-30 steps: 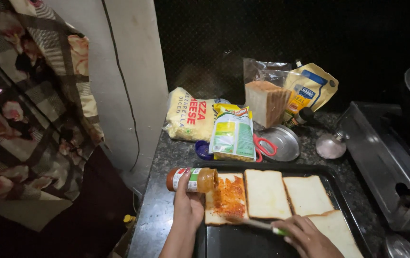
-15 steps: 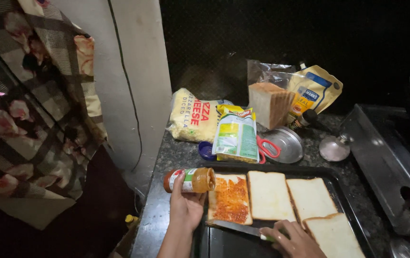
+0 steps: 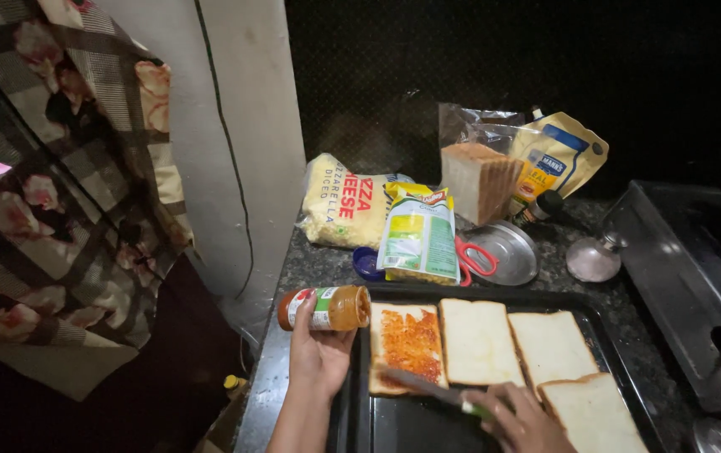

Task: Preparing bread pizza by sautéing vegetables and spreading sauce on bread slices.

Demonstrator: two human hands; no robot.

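My left hand holds an orange sauce jar tipped on its side at the left edge of a black baking tray. My right hand grips a knife whose blade lies across the near end of a bread slice spread with red sauce. Three plain bread slices lie to its right in the tray: one in the middle, another beside it, and a third at the front right.
Behind the tray on the dark stone counter are a bag of shredded cheese, a green-and-yellow packet, a stack of sliced bread, a yellow sauce pouch, red-handled scissors and a steel dish. A stove stands right; a patterned curtain hangs left.
The view has shifted slightly. My right hand has drawn the knife from the slice's middle toward its near end, spreading the sauce. The left hand keeps the jar in place.
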